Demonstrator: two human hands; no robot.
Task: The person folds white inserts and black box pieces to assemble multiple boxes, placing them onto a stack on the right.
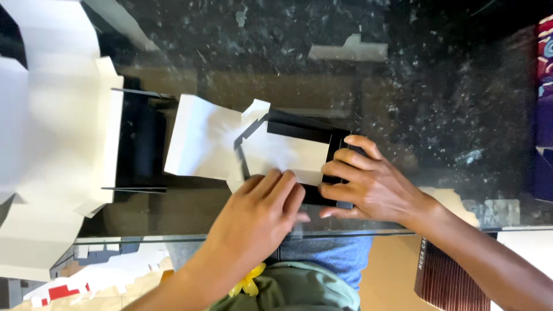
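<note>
A flat cardboard box blank (207,141), white inside and black outside, lies partly folded on a glass tabletop (438,115). My left hand (259,216) presses palm-down on its near white panel, fingers together. My right hand (368,184) grips the black right-hand flap (340,141) of the same box, fingers curled over its edge. Both hands touch the box near the table's front edge.
A stack of white unfolded box blanks (52,144) covers the left side, with a black folded piece (141,144) beside it. Loose white and red scraps (86,276) lie below the glass at the left. A ribbed brown box (449,276) sits low at the right.
</note>
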